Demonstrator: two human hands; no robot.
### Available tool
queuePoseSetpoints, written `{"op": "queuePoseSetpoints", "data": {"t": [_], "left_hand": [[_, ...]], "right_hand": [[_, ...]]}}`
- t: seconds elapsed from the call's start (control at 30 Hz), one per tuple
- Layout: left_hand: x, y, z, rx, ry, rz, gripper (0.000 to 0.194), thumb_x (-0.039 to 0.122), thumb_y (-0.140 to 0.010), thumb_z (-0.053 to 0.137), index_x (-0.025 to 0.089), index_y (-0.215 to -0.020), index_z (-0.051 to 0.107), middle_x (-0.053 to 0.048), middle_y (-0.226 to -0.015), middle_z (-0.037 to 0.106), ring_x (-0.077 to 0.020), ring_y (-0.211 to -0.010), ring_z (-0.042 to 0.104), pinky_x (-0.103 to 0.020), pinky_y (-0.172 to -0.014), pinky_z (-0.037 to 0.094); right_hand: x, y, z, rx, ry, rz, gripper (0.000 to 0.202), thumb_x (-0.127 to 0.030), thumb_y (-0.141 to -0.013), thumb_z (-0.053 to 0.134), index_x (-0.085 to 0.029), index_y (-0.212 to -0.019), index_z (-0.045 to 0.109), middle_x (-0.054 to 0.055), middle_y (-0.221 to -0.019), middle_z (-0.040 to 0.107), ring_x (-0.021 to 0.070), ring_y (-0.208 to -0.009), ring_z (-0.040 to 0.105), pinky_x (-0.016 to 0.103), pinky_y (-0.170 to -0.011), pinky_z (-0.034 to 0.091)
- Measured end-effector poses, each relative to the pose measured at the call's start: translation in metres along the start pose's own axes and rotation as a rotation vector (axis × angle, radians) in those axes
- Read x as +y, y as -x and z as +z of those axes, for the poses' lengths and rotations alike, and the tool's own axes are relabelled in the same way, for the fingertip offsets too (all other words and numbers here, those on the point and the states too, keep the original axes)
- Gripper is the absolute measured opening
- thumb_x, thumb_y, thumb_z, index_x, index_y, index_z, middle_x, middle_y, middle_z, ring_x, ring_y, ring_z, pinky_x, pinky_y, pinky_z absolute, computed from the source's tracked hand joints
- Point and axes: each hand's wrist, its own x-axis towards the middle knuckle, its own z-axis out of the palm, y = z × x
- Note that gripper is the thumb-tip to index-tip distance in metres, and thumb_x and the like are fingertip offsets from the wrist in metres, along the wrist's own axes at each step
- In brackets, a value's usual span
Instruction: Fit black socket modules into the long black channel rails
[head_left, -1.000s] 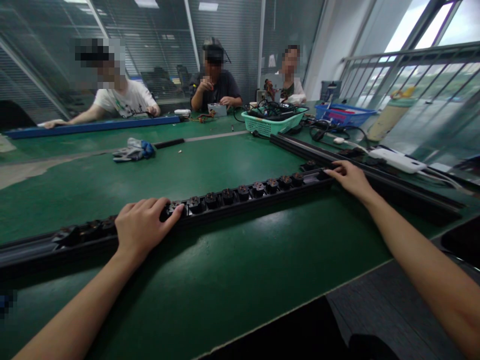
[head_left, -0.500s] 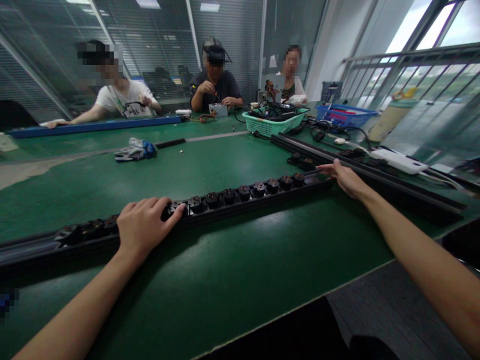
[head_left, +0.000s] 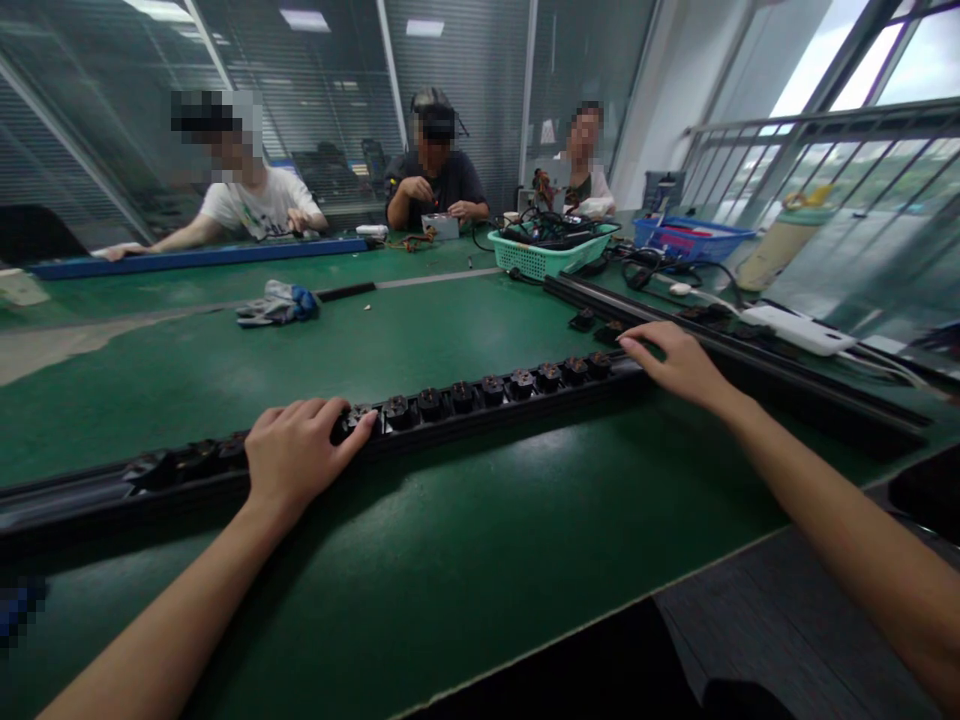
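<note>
A long black power strip housing [head_left: 495, 410] lies across the table, an open channel with a row of round black socket modules [head_left: 461, 397] in it. My left hand [head_left: 300, 450] is wrapped over its left-middle part, thumb on the near side by a socket, fingers over the far side; some sockets under it are hidden. At the right end of the channel, my right hand [head_left: 679, 365] hovers with bent fingers, thumb and forefinger a little apart. Its fingertips are close to a loose black socket module [head_left: 613, 331] behind the strip; contact cannot be made out.
Another loose socket [head_left: 583, 319] lies behind the strip. Long black rails [head_left: 750, 350] run along the right, with a white power strip [head_left: 796, 330] beyond. Farther back are a green basket [head_left: 544, 258] of cables, a blue basket [head_left: 694, 240] and gloves [head_left: 277, 303]. Three people sit opposite.
My right hand has shifted left from the strip's right end toward the loose sockets, and its fingers have bent. My left hand stays on the strip. The view has tilted slightly.
</note>
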Motion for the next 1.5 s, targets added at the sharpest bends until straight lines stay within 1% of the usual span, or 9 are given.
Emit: {"op": "queuePoseSetpoints", "data": {"t": [0.07,0.1,0.13,0.2,0.3,0.5,0.77,1.2,1.5], "left_hand": [[0.000,0.000,0.000,0.000,0.001,0.002,0.052,0.061,-0.097,0.036,0.020,-0.090,0.066,-0.009,-0.090,0.071,-0.0264,-0.086,0.064,-0.036,-0.074,0.035],[0.000,0.000,0.000,0.002,0.000,0.001,0.052,0.061,-0.097,0.036,0.020,-0.090,0.066,-0.009,-0.090,0.071,-0.0266,-0.087,0.064,-0.036,-0.074,0.035],[0.000,0.001,0.000,0.004,-0.001,-0.003,0.052,0.061,-0.096,0.036,0.020,-0.091,0.066,-0.010,-0.091,0.071,-0.0268,-0.087,0.064,-0.036,-0.074,0.035],[0.000,0.001,0.000,0.006,-0.003,-0.011,0.052,0.062,-0.096,0.035,0.020,-0.091,0.066,-0.010,-0.090,0.071,-0.0270,-0.086,0.064,-0.037,-0.073,0.036],[0.000,0.000,-0.001,-0.001,0.004,-0.009,0.051,0.061,-0.096,0.035,0.020,-0.090,0.066,-0.010,-0.089,0.071,-0.0270,-0.085,0.063,-0.037,-0.074,0.036],[0.002,0.000,0.000,-0.003,0.008,-0.019,0.052,0.061,-0.096,0.035,0.020,-0.091,0.067,-0.010,-0.089,0.071,-0.0272,-0.086,0.064,-0.037,-0.074,0.037],[0.002,0.000,-0.001,-0.001,0.004,-0.014,0.050,0.059,-0.096,0.035,0.021,-0.091,0.068,-0.010,-0.091,0.071,-0.0274,-0.086,0.064,-0.037,-0.074,0.037],[0.003,0.000,-0.003,-0.022,0.011,-0.025,0.050,0.059,-0.096,0.035,0.021,-0.092,0.068,-0.011,-0.092,0.072,-0.0282,-0.087,0.064,-0.038,-0.075,0.037],[0.004,-0.001,-0.004,-0.033,0.070,-0.040,0.050,0.059,-0.095,0.037,0.021,-0.093,0.069,-0.013,-0.093,0.071,-0.0299,-0.088,0.063,-0.038,-0.075,0.036]], "right_hand": [[-0.015,-0.007,0.007,-0.178,0.033,-0.078,0.042,-0.053,-0.094,0.045,-0.020,-0.107,0.068,0.012,-0.110,0.071,0.0291,-0.107,0.063,0.047,-0.099,0.043],[-0.021,-0.010,0.012,-0.241,0.059,-0.084,0.043,-0.052,-0.094,0.044,-0.019,-0.109,0.068,0.013,-0.111,0.071,0.0304,-0.107,0.062,0.048,-0.099,0.044],[-0.024,-0.012,0.018,-0.282,0.079,-0.071,0.045,-0.051,-0.094,0.042,-0.018,-0.110,0.067,0.014,-0.111,0.070,0.0313,-0.107,0.062,0.049,-0.098,0.044],[-0.028,-0.013,0.028,-0.307,0.079,-0.027,0.045,-0.048,-0.096,0.036,-0.017,-0.111,0.065,0.016,-0.111,0.068,0.0313,-0.107,0.061,0.049,-0.096,0.045],[-0.029,-0.009,0.037,-0.266,0.025,-0.009,0.045,-0.048,-0.099,0.030,-0.018,-0.111,0.062,0.015,-0.110,0.067,0.0293,-0.106,0.060,0.046,-0.095,0.046],[-0.026,-0.002,0.040,-0.173,0.033,0.014,0.045,-0.052,-0.098,0.034,-0.020,-0.110,0.063,0.013,-0.106,0.067,0.0282,-0.102,0.060,0.043,-0.089,0.047],[-0.026,-0.003,0.041,-0.181,0.088,0.034,0.048,-0.054,-0.097,0.032,-0.021,-0.112,0.064,0.011,-0.106,0.068,0.0277,-0.101,0.061,0.041,-0.085,0.046],[-0.029,-0.002,0.044,-0.134,0.080,0.112,0.039,-0.046,-0.093,0.041,-0.022,-0.109,0.067,0.010,-0.106,0.069,0.0270,-0.100,0.062,0.039,-0.082,0.047],[-0.034,-0.003,0.041,-0.159,0.061,0.142,0.041,-0.045,-0.092,0.041,-0.020,-0.111,0.067,0.012,-0.110,0.069,0.0298,-0.103,0.062,0.044,-0.085,0.049]]}}
